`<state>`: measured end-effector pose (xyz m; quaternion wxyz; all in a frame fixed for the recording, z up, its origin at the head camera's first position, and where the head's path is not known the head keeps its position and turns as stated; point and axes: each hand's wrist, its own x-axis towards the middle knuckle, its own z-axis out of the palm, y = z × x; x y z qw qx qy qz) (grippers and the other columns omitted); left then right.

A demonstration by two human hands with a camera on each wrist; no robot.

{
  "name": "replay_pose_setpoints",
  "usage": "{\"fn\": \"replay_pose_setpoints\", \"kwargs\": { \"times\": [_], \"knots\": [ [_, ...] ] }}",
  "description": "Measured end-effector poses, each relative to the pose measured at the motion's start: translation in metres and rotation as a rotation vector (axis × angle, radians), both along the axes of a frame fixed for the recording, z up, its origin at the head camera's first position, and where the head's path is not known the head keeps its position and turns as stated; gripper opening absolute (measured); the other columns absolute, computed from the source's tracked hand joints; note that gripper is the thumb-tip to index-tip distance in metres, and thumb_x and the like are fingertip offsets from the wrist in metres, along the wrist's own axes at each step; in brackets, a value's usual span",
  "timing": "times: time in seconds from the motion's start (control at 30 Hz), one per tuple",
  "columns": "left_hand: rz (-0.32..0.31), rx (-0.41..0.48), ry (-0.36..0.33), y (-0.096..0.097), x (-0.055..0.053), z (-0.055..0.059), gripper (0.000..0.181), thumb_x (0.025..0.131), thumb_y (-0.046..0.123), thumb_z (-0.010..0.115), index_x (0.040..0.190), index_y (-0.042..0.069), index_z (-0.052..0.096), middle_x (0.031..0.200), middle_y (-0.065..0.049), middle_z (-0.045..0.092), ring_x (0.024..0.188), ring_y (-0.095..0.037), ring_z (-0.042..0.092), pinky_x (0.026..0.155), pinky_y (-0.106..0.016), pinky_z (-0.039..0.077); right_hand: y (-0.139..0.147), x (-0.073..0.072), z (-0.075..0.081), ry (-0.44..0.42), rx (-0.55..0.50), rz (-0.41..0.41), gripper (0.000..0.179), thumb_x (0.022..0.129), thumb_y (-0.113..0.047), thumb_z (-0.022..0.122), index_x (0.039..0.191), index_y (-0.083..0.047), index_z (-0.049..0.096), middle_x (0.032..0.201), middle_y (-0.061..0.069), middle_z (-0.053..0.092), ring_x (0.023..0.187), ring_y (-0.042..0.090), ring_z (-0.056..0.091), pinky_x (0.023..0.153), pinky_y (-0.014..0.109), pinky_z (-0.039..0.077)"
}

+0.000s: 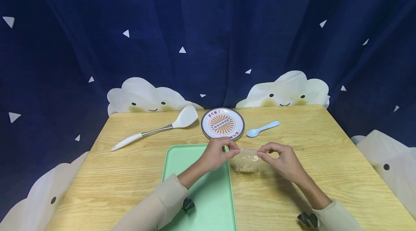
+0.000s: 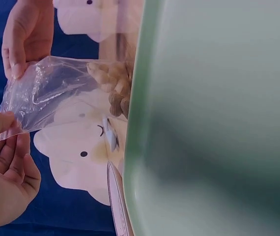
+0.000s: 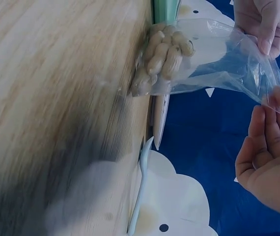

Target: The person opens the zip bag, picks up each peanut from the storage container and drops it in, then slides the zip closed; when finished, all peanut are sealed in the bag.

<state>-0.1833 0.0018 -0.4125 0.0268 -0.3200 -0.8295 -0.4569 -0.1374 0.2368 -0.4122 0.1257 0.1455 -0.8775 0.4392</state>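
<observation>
A clear plastic bag (image 1: pixel 246 159) hangs upright between the two hands, right of the green tray (image 1: pixel 214 202). Several peanuts in their shells (image 3: pixel 165 55) lie in its bottom. My left hand (image 1: pixel 217 154) pinches one top corner of the bag between thumb and forefinger, while the other top corner is pinched by my right hand (image 1: pixel 282 159). In the right wrist view the bag's bottom is close to the wooden table (image 3: pixel 56 98); whether it touches, I cannot tell. The mouth of the bag is stretched between the fingers.
Behind the hands stands a round patterned plate (image 1: pixel 222 123) with a dark rim. A light blue spoon (image 1: pixel 263 129) lies to its right, and a white spatula (image 1: pixel 156 130) with a metal shaft to its left. A dark blue curtain (image 1: pixel 208 25) closes off the table's back.
</observation>
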Motion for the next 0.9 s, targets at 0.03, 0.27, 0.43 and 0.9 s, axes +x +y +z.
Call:
{"fn": "replay_pose_setpoints", "kwargs": {
  "times": [0.03, 0.27, 0.43, 0.9],
  "knots": [
    [0.001, 0.002, 0.003, 0.001, 0.0, 0.0, 0.004, 0.085, 0.015, 0.07, 0.083, 0.011, 0.071, 0.076, 0.002, 0.067, 0.071, -0.002, 0.055, 0.063, -0.017, 0.045, -0.001, 0.0, 0.001, 0.01, 0.0, 0.006, 0.006, 0.084, -0.012, 0.072, 0.083, -0.018, 0.07, 0.081, -0.006, 0.07, 0.078, 0.0, 0.059, 0.07, 0.023, 0.047],
    [-0.002, 0.051, -0.009, 0.002, 0.002, 0.004, 0.004, 0.085, 0.014, 0.069, 0.083, 0.01, 0.071, 0.077, 0.0, 0.068, 0.072, -0.003, 0.056, 0.063, -0.017, 0.045, -0.002, -0.004, 0.0, 0.019, -0.008, 0.054, 0.005, 0.085, -0.008, 0.069, 0.083, -0.012, 0.067, 0.081, -0.003, 0.068, 0.08, 0.0, 0.058, 0.073, 0.022, 0.048],
    [-0.025, 0.062, -0.043, 0.005, 0.003, 0.004, 0.005, 0.085, 0.014, 0.07, 0.086, 0.01, 0.071, 0.078, -0.001, 0.068, 0.072, -0.002, 0.054, 0.063, -0.016, 0.043, -0.005, -0.005, 0.0, 0.025, -0.003, 0.079, 0.003, 0.085, -0.003, 0.068, 0.081, -0.002, 0.067, 0.079, 0.003, 0.069, 0.077, 0.0, 0.058, 0.07, 0.02, 0.047],
    [-0.066, 0.06, -0.024, 0.012, 0.005, -0.001, 0.005, 0.084, 0.012, 0.067, 0.086, 0.008, 0.069, 0.082, -0.003, 0.068, 0.076, -0.004, 0.055, 0.063, -0.017, 0.044, -0.004, -0.004, -0.001, 0.025, -0.002, 0.1, 0.005, 0.083, -0.009, 0.071, 0.082, -0.013, 0.068, 0.079, -0.006, 0.069, 0.078, 0.001, 0.059, 0.073, 0.024, 0.048]
  ]
}}
